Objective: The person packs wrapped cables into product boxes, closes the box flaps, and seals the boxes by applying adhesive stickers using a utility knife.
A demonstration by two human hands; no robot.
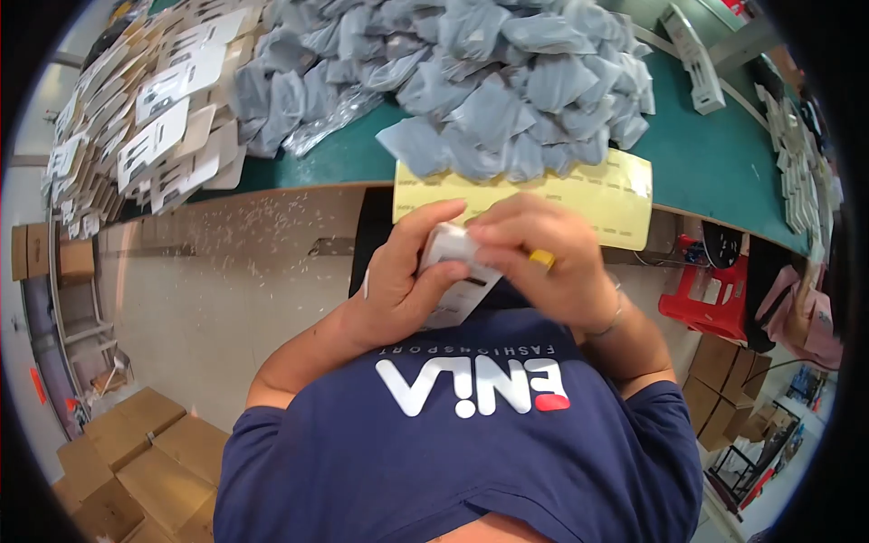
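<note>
Held in front of my chest is a small white box (453,306), with print on its face and its upper end towards the table. My left hand (398,276) wraps round it, thumb across the front. At the box's upper end, the fingertips of my right hand (548,258) are pressed together on its edge. A small yellow object (542,259) shows among the curled right fingers; its kind is unclear. Just beyond my hands, a yellow sheet of printed stickers (625,204) hangs over the table edge, partly under a pile of grey plastic-bagged items (493,113).
Stacks of white printed cards (154,140) cover the left of the green table (715,167). More white packages (797,172) line the right side, near a long white box (692,59). Cardboard boxes (145,462) stand at lower left; a red stool (706,299) is at right.
</note>
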